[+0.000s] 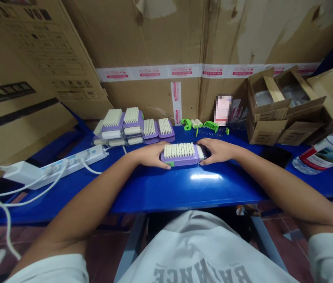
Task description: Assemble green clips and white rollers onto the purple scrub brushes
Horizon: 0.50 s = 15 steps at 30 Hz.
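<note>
A purple brush (180, 153) with rows of pale bristles facing up lies lengthwise between my two hands, close to the blue table top. My left hand (154, 155) grips its left end, near a small green tab. Around the right end, where a white roller and a dark clear part show, my right hand (218, 150) is closed. Behind it lie loose green plastic parts (210, 125), a pair of cream rollers (196, 123) and several small screws (213, 131). Similar purple brushes (112, 118) are stacked to the left.
A white power strip (74, 163) with plugged-in cables lies on the left of the blue table (160, 192). Small open cardboard boxes (268, 114) are stacked at the back right. A clear labelled plastic jar (322, 153) stands at the right. Large cardboard (154, 43) rises behind.
</note>
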{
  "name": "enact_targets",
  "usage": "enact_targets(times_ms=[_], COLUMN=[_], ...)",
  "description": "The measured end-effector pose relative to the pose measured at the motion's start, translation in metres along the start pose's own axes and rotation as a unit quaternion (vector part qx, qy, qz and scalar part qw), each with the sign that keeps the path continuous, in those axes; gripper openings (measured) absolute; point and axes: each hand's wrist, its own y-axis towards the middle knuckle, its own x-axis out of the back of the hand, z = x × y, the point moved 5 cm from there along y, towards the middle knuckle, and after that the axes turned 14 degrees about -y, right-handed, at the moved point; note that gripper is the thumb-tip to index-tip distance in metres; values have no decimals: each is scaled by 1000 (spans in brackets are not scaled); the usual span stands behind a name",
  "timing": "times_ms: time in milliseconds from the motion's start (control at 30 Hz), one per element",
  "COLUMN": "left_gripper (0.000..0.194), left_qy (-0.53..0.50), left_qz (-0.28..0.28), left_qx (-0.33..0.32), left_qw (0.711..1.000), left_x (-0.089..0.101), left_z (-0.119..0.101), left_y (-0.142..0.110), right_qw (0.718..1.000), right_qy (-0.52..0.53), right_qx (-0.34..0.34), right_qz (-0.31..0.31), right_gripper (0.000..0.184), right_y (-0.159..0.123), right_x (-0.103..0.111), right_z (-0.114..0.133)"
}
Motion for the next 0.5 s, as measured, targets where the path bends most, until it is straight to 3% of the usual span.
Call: enact_targets(times_ms=[500], left_gripper=[87], left_qy=[-2], left_qz=[-2], left_qx=[-35], left_qw=[999], left_x=[-2], left_z=[5], left_y=[2], right_qw=[999], right_qy=[-42], right_qx=[-9], right_qz=[-3], right_gripper=[86], right_y=[4], right_x=[-6], right_z=[7])
